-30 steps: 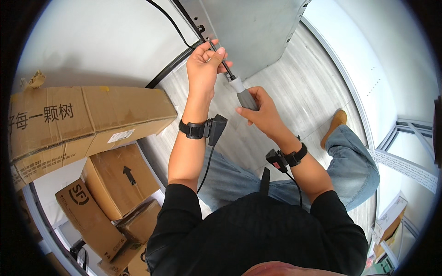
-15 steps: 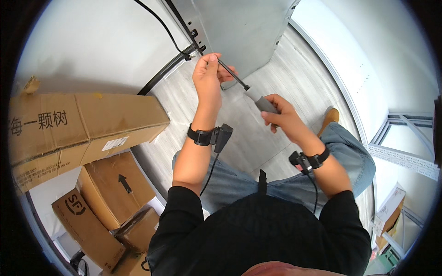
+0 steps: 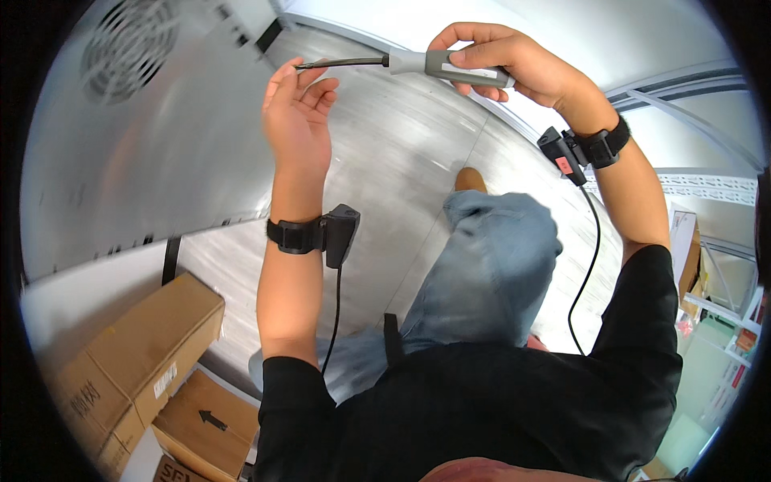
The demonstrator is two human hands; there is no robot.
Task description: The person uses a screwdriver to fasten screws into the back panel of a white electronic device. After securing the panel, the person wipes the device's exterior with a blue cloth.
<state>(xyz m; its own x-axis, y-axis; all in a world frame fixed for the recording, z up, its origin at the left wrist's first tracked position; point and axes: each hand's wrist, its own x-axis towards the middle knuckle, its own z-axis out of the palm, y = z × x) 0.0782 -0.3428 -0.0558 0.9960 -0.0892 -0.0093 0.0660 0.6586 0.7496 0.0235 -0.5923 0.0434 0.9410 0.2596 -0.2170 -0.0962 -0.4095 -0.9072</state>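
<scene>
A screwdriver [image 3: 408,63] with a thick two-tone grey handle and a long dark shaft lies nearly level across the upper middle of the view. Around its handle close the fingers of my right hand [image 3: 526,66], thumb on top. At the far end of the shaft, my left hand [image 3: 299,128] pinches the tip between thumb and forefinger, its other fingers loosely curled. To the left stands a large silver metal panel [image 3: 161,169] with a round vent grille; my left hand is close to its right edge.
Cardboard boxes [image 3: 181,317] are stacked at the lower left. Grey plank flooring [image 3: 377,145] lies below my hands, with my brown shoe [image 3: 470,180] on it. White metal shelving [image 3: 707,186] lines the right side. Cabled black devices [image 3: 341,233] are strapped to both wrists.
The view has turned, bringing the metal panel's vented side to the left. My hands have moved up, and the screwdriver has swung from a slant to nearly level. Both hands still hold it.
</scene>
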